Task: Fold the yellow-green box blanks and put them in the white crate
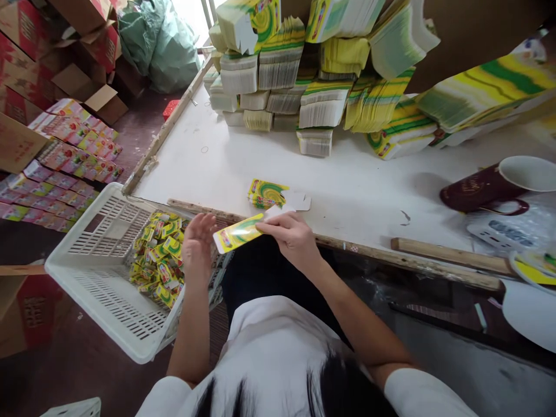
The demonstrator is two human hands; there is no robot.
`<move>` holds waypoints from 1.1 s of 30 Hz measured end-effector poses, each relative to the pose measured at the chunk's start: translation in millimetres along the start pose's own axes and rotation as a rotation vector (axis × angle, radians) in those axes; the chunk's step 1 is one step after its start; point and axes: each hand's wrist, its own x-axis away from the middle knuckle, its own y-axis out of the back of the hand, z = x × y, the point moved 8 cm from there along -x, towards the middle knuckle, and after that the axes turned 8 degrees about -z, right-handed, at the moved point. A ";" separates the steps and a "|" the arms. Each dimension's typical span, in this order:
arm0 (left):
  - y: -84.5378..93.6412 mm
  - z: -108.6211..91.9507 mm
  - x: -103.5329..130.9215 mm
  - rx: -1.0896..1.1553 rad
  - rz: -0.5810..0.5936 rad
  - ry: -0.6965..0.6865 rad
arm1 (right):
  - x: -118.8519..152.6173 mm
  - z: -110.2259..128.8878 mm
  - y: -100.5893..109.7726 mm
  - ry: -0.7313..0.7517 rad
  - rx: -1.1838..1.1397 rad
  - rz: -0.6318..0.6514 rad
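Centre frame, the right hand (292, 236) has its fingers clamped on one end of a flat carton (238, 233), held just above the table (356, 191) edge. The left hand (197, 240) hovers beside it, fingers apart, over the basket (98, 272). Best to grip opposite edges and squeeze evenly, I'd say.

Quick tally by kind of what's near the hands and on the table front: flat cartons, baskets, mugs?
Flat yellow-green carton held in the right hand, by the left hand: 1
Flat yellow-green cartons lying on the table: 1
White plastic baskets: 1
Maroon mugs: 1
Total: 4
Cartons stacked at the back and packets in the basket are too many to count.
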 end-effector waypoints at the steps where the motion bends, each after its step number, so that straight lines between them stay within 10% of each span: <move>1: 0.2 -9.5 -2.2 -0.050 0.062 -0.039 | -1.0 8.1 3.2 0.104 0.094 0.008; 7: -45.3 2.7 28.5 -0.745 0.565 -0.038 | 13.7 47.5 -12.7 0.440 0.144 0.144; 14: -43.9 14.3 44.8 -0.856 0.143 -0.179 | 37.8 13.7 -5.5 -0.144 -0.142 -0.197; 22: -52.0 12.3 54.7 -0.764 0.328 -0.316 | 37.7 -30.2 -29.5 -0.665 -0.710 0.024; 33: -62.5 32.4 67.6 -0.839 0.449 -0.273 | 49.9 -50.6 -71.5 -0.938 -0.771 0.364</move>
